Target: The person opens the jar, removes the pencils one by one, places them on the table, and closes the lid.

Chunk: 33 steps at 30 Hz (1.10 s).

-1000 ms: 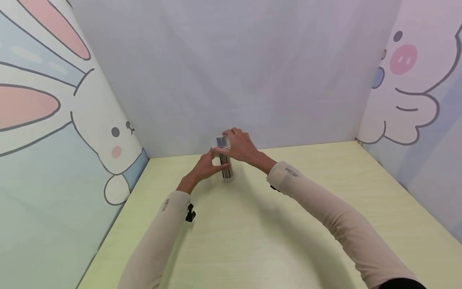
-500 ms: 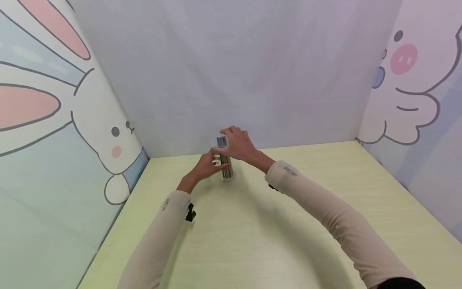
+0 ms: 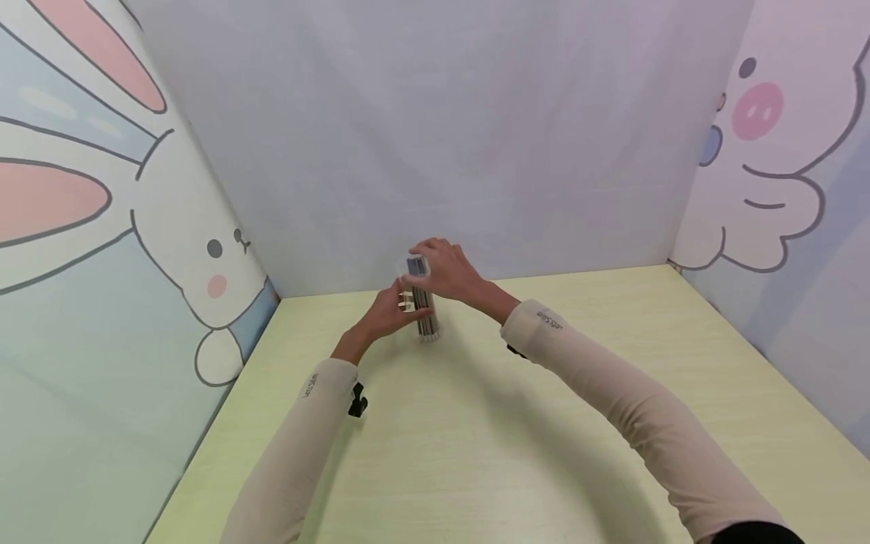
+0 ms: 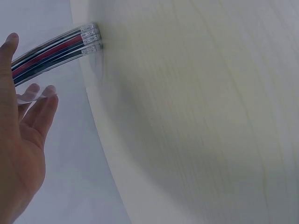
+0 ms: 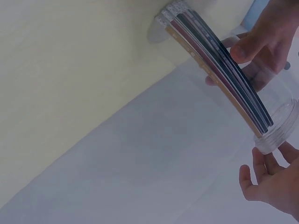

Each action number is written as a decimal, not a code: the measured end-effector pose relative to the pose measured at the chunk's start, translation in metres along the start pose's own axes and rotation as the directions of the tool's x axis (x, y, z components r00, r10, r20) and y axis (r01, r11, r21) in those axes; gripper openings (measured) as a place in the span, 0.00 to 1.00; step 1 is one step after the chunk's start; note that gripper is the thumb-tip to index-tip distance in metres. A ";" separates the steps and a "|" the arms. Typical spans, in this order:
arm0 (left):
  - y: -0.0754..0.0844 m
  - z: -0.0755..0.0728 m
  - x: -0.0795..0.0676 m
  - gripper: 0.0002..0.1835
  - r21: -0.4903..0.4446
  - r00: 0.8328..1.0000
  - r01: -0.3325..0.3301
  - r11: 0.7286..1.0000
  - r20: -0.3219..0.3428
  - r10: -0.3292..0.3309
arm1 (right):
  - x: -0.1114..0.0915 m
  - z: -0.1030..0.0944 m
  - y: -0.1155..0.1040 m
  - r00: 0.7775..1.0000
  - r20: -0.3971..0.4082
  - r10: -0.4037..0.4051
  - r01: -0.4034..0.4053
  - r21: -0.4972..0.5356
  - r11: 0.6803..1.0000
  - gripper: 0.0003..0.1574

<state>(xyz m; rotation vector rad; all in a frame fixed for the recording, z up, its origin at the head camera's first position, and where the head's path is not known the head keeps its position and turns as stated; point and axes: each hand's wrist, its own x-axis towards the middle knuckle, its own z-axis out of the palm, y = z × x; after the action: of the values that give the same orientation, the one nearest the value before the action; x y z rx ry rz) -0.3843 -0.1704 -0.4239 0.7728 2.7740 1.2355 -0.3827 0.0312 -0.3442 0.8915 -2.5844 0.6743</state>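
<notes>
A tall clear plastic jar (image 3: 424, 321) stands near the table's back edge, tilted or upright I cannot tell. Inside it are several slim pencil-like sticks (image 5: 224, 67) in orange, dark red, green and black, with pale lower ends. My left hand (image 3: 386, 313) holds the jar's side, its thumb across the front and fingers behind, as the right wrist view shows. At the top, my right hand (image 3: 450, 270) grips the clear ridged rim or lid (image 5: 279, 133) between thumb and fingers. Whether that is a separate lid is hard to tell.
The pale wooden table (image 3: 435, 453) stretches in front of both arms. A plain grey-white backdrop (image 3: 435, 136) rises close behind the jar. Cartoon-printed walls (image 3: 88, 363) stand at both sides.
My right hand's fingers have shifted slightly leftward over the jar's top. The left hand and jar stay nearly in place.
</notes>
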 end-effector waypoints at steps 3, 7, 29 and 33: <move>-0.001 0.000 0.000 0.46 0.001 1.000 0.005 1.000 0.003 -0.005 | 0.000 -0.002 0.000 1.000 0.006 -0.016 0.016 -0.004 1.000 0.37; -0.001 0.000 0.001 0.45 0.002 1.000 0.010 1.000 0.002 -0.010 | 0.001 -0.007 0.001 1.000 -0.005 -0.026 0.026 0.001 1.000 0.37; -0.003 0.000 0.002 0.43 -0.041 0.999 0.037 0.998 -0.018 -0.038 | -0.016 -0.032 0.042 0.997 -0.007 0.075 -0.074 0.098 0.992 0.41; -0.003 0.000 0.003 0.43 -0.061 1.000 0.026 0.998 -0.015 -0.027 | -0.022 -0.034 0.050 0.995 -0.015 0.096 -0.094 0.100 0.991 0.43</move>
<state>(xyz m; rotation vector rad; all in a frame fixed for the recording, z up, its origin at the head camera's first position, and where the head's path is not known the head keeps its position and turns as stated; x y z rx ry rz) -0.3881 -0.1711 -0.4260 0.7222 2.7352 1.3199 -0.3931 0.0948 -0.3418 0.7912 -2.6088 0.8405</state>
